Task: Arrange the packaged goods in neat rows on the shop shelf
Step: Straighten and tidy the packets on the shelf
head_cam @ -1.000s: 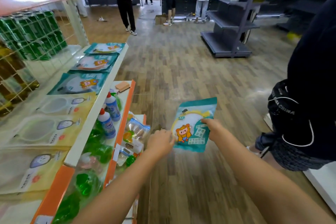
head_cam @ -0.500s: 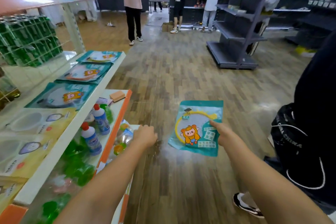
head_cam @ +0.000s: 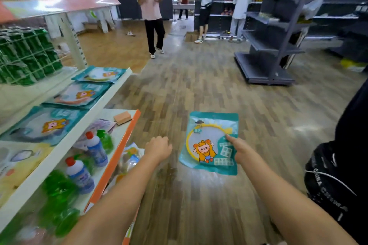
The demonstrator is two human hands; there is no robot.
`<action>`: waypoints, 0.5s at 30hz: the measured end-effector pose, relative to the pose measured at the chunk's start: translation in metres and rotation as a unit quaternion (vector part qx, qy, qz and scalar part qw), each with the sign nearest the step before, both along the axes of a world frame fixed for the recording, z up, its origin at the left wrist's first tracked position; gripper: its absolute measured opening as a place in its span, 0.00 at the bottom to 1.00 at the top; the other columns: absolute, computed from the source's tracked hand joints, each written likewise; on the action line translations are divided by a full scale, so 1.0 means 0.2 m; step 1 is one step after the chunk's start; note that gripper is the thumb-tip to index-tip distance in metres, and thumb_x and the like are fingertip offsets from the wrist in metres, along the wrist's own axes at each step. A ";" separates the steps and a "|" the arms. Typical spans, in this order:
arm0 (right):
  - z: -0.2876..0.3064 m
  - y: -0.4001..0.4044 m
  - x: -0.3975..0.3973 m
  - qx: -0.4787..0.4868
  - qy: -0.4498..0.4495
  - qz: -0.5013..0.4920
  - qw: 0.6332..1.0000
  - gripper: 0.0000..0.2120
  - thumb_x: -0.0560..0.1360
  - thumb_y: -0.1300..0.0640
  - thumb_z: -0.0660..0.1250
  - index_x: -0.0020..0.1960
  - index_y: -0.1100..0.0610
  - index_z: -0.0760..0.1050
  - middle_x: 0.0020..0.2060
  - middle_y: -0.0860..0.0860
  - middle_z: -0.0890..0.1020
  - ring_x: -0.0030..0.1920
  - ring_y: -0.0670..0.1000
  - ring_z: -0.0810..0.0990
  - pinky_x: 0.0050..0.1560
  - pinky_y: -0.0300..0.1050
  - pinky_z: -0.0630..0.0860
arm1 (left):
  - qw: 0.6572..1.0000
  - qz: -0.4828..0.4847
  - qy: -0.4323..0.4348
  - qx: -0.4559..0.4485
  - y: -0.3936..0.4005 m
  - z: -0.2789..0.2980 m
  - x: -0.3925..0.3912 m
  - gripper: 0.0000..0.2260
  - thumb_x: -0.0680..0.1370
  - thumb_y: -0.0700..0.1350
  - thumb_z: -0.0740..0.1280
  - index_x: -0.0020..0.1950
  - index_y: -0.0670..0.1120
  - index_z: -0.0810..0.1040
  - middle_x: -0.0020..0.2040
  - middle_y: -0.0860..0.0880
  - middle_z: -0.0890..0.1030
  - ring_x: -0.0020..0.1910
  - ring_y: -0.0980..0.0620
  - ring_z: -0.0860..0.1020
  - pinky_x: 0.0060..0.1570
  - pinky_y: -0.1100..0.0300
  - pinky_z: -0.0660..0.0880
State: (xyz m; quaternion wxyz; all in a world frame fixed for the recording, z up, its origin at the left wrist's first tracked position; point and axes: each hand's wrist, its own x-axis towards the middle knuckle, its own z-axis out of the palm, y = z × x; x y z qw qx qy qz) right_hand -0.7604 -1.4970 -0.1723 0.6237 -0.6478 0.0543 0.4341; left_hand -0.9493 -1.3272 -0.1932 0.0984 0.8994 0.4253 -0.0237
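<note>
The right hand [head_cam: 240,153] pinches a glossy, flat teal packet [head_cam: 211,143] right of the white shelf [head_cam: 65,143]; the left hand [head_cam: 158,148] hangs clenched, holding nothing, over wood-plank floor [head_cam: 199,89].

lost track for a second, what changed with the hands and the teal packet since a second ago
The left hand let go of the teal packet and drew back toward the shelf, its fingers curled and holding nothing. The right hand alone now holds the packet by its right edge, out over the floor. The teal packets on the shelf lie in their row as before.
</note>
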 end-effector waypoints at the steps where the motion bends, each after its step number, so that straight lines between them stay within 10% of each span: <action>1: 0.00 0.04 0.03 -0.001 0.003 0.001 1.000 0.07 0.77 0.59 0.66 0.44 0.61 0.71 0.38 0.55 0.78 0.35 0.53 0.77 0.35 0.49 0.74 | 1.000 0.000 -0.002 0.001 0.03 0.01 0.03 0.16 0.80 0.50 0.57 0.62 0.44 0.76 0.61 0.42 0.77 0.62 0.40 0.73 0.59 0.50 0.72; 15: 0.20 0.75 0.36 0.028 -0.019 -0.013 0.999 0.09 0.78 0.60 0.64 0.41 0.61 0.69 0.31 0.55 0.78 0.34 0.53 0.75 0.35 0.47 0.72 | 0.999 -0.013 -0.045 0.009 0.80 0.12 0.38 0.16 0.80 0.51 0.57 0.62 0.45 0.76 0.62 0.42 0.77 0.62 0.41 0.74 0.59 0.52 0.71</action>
